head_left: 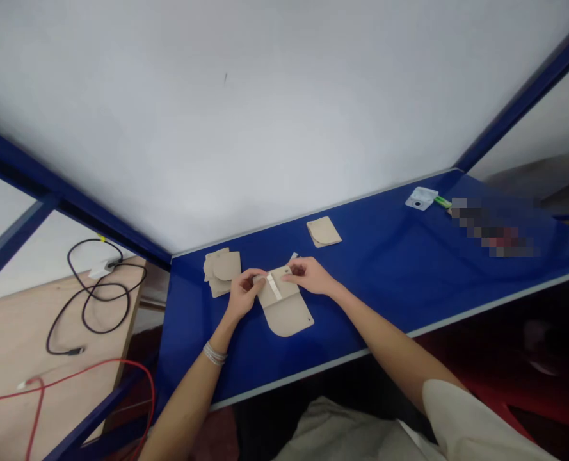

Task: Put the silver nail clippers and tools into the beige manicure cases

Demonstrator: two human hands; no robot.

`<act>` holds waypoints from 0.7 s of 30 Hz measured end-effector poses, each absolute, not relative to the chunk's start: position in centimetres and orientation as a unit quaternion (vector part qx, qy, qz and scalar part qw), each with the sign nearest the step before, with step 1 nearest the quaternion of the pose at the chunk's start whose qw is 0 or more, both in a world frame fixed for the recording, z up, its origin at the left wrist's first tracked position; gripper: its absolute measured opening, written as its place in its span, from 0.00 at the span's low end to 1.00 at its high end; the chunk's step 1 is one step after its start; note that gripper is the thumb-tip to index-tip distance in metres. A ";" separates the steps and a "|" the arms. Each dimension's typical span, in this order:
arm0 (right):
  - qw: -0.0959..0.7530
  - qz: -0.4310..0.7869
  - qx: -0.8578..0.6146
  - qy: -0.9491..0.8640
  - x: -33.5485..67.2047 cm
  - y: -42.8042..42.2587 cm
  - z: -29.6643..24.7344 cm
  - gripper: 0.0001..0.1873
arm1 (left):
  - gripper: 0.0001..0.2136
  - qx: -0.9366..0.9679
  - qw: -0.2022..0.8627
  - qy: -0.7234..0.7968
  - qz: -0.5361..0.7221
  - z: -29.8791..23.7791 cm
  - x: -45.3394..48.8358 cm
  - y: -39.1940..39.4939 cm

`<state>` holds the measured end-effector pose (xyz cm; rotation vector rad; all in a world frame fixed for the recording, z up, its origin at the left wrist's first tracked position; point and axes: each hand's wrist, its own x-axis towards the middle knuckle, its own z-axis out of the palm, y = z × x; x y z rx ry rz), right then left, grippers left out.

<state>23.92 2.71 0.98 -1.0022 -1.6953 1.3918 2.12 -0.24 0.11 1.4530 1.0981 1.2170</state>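
A beige folding piece with a rounded flap (287, 315) lies opened out on the blue table in front of me. Across its upper half runs a short white strip (274, 287), and small dark dots show near its corners. My left hand (244, 293) is closed on the upper left edge, thumb on top. At the upper right edge, my right hand (309, 275) pinches the same piece between thumb and fingers. A small pale bit (294, 256) shows just behind the right fingers; its kind is unclear.
Left of my hands is a loose pile of similar beige pieces (221, 269). A folded one (323, 232) lies farther back. A whitish packet (421, 198) and a green item (442, 202) lie right, beside a pixelated patch. Black cable (92, 291) and red cable (96, 363) are left.
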 end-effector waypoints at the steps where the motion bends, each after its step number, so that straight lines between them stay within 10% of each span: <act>1: 0.357 0.537 -0.388 -0.659 23.9 2.7 1.0 0.17 | 0.09 0.593 0.454 0.446 0.493 0.1 2.1 -0.3; 21: 0.346 0.529 -0.377 -0.677 23.8 2.5 1.2 0.17 | 0.10 0.583 0.462 0.458 0.487 -0.4 2.3 -0.1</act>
